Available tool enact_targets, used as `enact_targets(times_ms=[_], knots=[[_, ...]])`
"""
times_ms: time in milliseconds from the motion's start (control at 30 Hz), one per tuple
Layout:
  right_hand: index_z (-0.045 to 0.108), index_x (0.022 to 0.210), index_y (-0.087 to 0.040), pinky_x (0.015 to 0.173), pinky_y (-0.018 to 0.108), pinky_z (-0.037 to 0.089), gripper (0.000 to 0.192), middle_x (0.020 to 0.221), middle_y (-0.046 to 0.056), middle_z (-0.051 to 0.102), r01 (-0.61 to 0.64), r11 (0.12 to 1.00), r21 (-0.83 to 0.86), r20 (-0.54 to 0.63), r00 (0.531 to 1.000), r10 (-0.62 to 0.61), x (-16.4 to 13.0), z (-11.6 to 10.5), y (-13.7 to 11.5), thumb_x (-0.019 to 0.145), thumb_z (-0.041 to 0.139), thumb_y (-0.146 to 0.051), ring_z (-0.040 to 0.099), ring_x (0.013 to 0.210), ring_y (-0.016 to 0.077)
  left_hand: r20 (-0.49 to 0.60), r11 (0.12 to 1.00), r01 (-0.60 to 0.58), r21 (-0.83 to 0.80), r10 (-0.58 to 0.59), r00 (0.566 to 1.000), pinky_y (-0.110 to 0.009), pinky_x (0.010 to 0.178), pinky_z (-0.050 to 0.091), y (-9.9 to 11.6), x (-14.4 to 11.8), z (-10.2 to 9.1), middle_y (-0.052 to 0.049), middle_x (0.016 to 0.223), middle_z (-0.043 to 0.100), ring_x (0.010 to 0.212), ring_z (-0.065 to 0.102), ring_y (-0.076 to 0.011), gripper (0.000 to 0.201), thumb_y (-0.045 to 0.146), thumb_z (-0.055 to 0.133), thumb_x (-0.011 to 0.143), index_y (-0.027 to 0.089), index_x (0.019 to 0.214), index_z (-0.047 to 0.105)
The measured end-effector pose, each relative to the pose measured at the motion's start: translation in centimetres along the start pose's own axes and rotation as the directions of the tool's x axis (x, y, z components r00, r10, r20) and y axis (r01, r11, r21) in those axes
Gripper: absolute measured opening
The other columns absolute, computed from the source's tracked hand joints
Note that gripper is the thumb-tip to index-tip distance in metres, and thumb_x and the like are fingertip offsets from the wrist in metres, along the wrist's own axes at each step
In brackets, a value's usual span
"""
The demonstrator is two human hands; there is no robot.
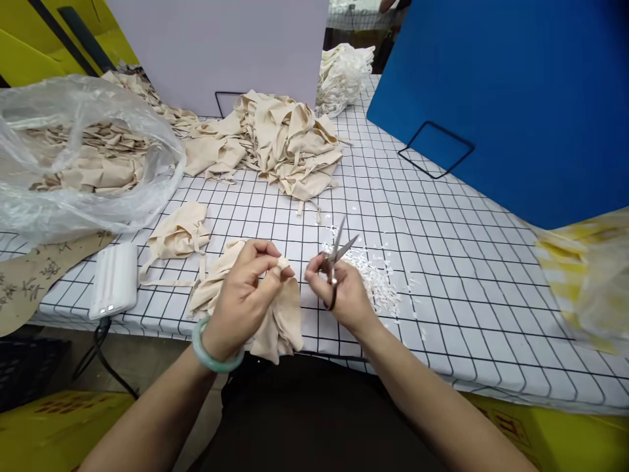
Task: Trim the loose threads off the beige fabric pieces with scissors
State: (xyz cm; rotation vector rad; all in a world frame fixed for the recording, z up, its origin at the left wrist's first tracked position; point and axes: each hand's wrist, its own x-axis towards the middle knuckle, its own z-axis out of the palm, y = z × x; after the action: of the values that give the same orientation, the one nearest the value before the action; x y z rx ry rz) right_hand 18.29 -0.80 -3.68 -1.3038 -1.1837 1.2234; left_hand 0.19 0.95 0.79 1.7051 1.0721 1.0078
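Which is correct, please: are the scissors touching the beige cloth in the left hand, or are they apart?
Apart. The head view shows checked tablecloth between the scissors and the beige cloth in the left hand.

No word, brand or number can be read with certainty. Just to the left of the white corded device (pixel 114 280), dark handwritten characters (pixel 31 289) are borne by a brown sheet (pixel 19 320); they appear to be Chinese, but their strokes are too small and blurred to be made out (several are set at a slant). Below the device, red print (pixel 63 402) is carried by a yellow panel (pixel 49 436) and is likewise illegible. Well to the right of the device, and lower, more red print (pixel 509 425) is borne by another yellow panel (pixel 565 439), too indistinct to be deciphered.
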Motion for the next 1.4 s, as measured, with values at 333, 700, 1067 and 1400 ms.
enact_targets(times_ms=[333, 700, 1067, 1400], knots=[[0.06, 0.082, -0.022, 0.072, 0.031, 0.051, 0.013, 0.082, 0.001, 0.064, 0.06, 0.998, -0.012, 0.088, 0.994, -0.059, -0.1, 1.7, 0.0, 0.078, 0.069, -0.03, 0.062, 0.078, 0.0181, 0.139, 0.883, 0.333, -0.332, -0.304, 0.943, -0.02, 0.049, 0.038, 0.4, -0.3, -0.8, -0.006, 0.109, 0.05, 0.064, 0.044, -0.0066, 0.022, 0.026, 0.056, 0.094, 0.015, 0.083, 0.072], [0.056, 0.079, -0.022, 0.06, 0.027, 0.047, 0.019, 0.07, -0.003, 0.055, -0.101, 0.988, 0.117, 0.267, 0.961, 0.067, -1.5, 2.8, 0.9, 0.077, 0.068, -0.036, 0.055, 0.063, 0.0139, 0.064, 0.865, 0.117, -0.488, -0.099, 0.993, -0.034, 0.09, 0.049, -0.6, -0.9, 2.1, -0.009, 0.103, 0.056, 0.109, 0.055, -0.023, 0.026, 0.028, 0.054, 0.099, 0.018, 0.084, 0.073], [0.055, 0.065, -0.02, 0.075, 0.037, 0.042, 0.045, 0.063, 0.0, 0.057, 0.385, 0.687, -0.617, 0.318, 0.92, -0.229, -2.4, -3.3, -1.6, 0.083, 0.069, -0.059, 0.052, 0.066, 0.0174, 0.036, 0.969, -0.029, -0.247, 0.039, 0.999, -0.032, 0.088, 0.044, -1.0, -1.6, 3.1, -0.008, 0.099, 0.052, 0.104, 0.05, -0.0205, 0.032, 0.021, 0.044, 0.102, 0.017, 0.074, 0.061], [0.049, 0.058, -0.02, 0.074, 0.035, 0.039, 0.054, 0.055, -0.002, 0.05, 0.403, 0.679, -0.613, 0.319, 0.913, -0.254, -2.7, -3.3, -1.5, 0.083, 0.067, -0.064, 0.046, 0.059, 0.0137, 0.086, 0.981, -0.127, -0.145, 0.141, 0.986, -0.032, 0.09, 0.045, -0.9, -1.6, 3.2, -0.008, 0.098, 0.052, 0.106, 0.049, -0.021, 0.026, 0.015, 0.042, 0.1, 0.017, 0.083, 0.061]])
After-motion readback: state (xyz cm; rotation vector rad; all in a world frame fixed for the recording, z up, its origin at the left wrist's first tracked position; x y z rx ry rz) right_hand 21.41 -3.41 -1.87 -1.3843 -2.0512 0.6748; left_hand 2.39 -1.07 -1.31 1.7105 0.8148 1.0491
